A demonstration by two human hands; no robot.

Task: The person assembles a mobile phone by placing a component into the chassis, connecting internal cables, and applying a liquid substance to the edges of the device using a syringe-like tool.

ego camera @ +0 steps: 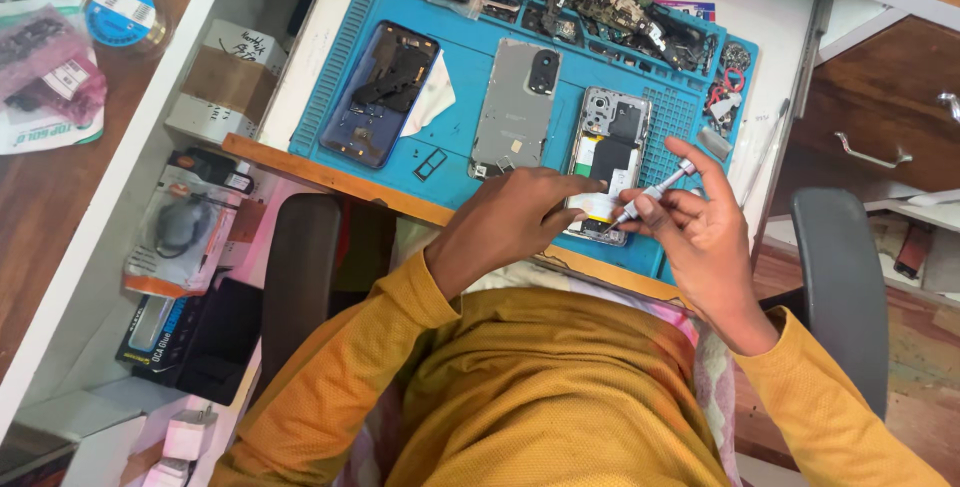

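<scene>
Blue repair mat (455, 152) covers the counter. Opened phone (607, 162), back cover off, lies steadied by the left hand (510, 222); right hand (700, 237) pinches a small screwdriver (655, 190) over it. Internals remain mounted.

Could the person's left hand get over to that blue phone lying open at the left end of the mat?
Probably yes. The left hand rests on the opened phone, and only bare blue mat and a grey back cover lie between it and the blue phone.
</scene>
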